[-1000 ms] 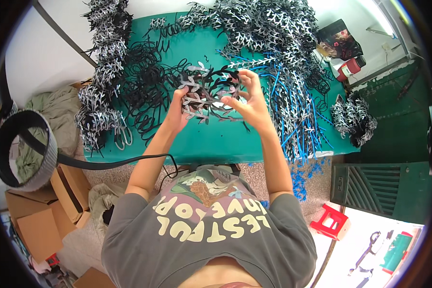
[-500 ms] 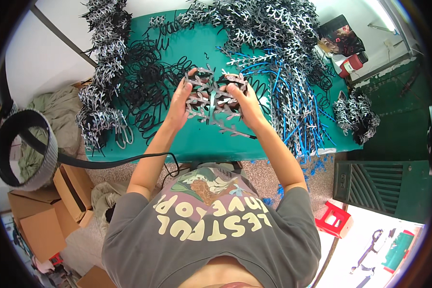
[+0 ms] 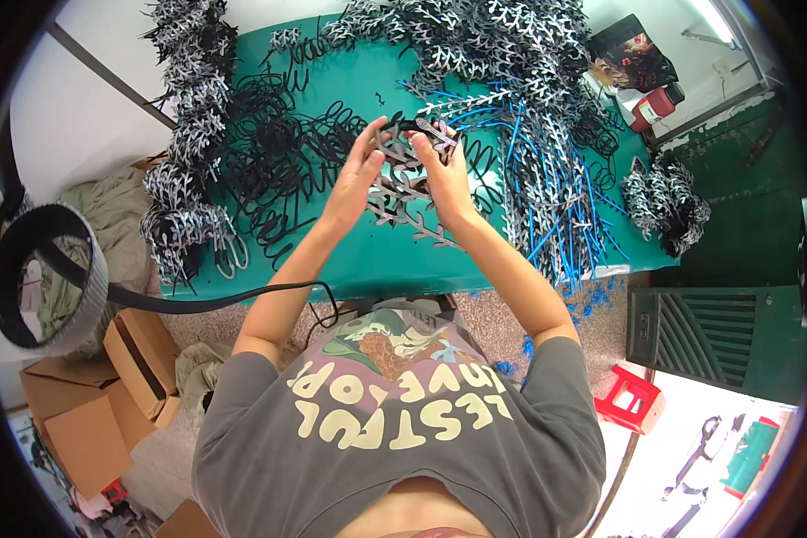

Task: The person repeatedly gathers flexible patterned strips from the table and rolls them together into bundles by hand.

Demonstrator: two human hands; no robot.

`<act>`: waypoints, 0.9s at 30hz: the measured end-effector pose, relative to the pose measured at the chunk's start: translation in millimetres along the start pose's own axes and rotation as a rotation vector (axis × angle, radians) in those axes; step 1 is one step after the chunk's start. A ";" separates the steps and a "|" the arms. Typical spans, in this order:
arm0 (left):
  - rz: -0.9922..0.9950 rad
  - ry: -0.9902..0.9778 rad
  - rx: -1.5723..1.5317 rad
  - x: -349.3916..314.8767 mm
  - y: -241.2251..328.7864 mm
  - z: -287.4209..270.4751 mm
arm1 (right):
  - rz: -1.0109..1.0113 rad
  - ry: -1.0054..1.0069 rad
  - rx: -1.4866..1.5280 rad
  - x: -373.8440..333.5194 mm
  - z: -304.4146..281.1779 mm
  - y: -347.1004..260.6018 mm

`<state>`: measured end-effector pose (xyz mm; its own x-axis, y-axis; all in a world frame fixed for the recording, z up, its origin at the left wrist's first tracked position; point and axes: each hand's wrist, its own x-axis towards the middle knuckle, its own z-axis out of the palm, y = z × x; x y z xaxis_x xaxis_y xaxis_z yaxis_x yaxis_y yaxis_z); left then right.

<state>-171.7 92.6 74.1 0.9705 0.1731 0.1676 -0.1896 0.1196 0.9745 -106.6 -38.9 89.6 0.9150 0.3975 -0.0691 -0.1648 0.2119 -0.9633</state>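
Note:
My right hand (image 3: 448, 184) is closed around a bundle of silver leaf-branch strips (image 3: 399, 193). Several leafy stems fan out below its thumb toward my left hand, and a black band shows at the top of the bundle. Beside the bundle, my left hand (image 3: 354, 184) has its thumb and fingers apart, the fingertips at the strips' left edge. Whether they touch is hard to make out. Both hands are above the green tabletop (image 3: 332, 260). A tangle of black loops (image 3: 278, 170) lies to the left of my hands.
Silver leaf strips are heaped at the back (image 3: 502, 45); more strips with blue stems (image 3: 547, 197) lie on the right. A leafy pile (image 3: 188, 134) lines the left edge. A red bottle (image 3: 656, 108) stands back right. Cardboard boxes (image 3: 81, 421) and a red stool (image 3: 630, 399) are below.
Before, each hand gripped its own cluster of leaf strips. Now the clusters are together in my right hand, which has moved slightly left, and my left hand's fingers have spread.

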 end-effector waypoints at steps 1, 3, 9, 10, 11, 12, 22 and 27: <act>-0.007 0.011 0.063 -0.5 -1.0 4.2 | 0.013 0.025 0.013 0.8 0.8 1.4; -0.016 0.022 0.124 0.1 -2.0 5.1 | 0.034 0.055 -0.004 0.7 3.5 0.6; -0.139 0.148 -0.356 10.8 3.2 -12.5 | 0.251 -0.208 0.033 4.5 5.0 -21.6; -0.196 0.107 -0.569 11.2 4.0 -14.1 | 0.264 -0.335 0.057 4.6 3.4 -24.7; -0.195 0.107 -0.646 14.0 0.4 -15.4 | 0.276 -0.411 0.057 13.7 -2.7 -18.0; -0.192 0.111 -0.648 13.5 1.3 -15.8 | 0.278 -0.415 0.053 15.2 -0.9 -20.1; -0.121 0.091 -0.304 4.3 2.7 -21.9 | 0.073 -0.256 -0.205 15.5 13.8 -14.5; -0.018 0.191 -0.153 3.0 7.7 -18.6 | 0.100 -0.230 -0.276 2.4 9.9 -27.8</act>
<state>-173.0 112.3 79.3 0.9308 0.3500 0.1053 -0.2075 0.2688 0.9406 -103.5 -35.0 118.7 0.7874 0.6012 -0.1364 -0.1147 -0.0745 -0.9906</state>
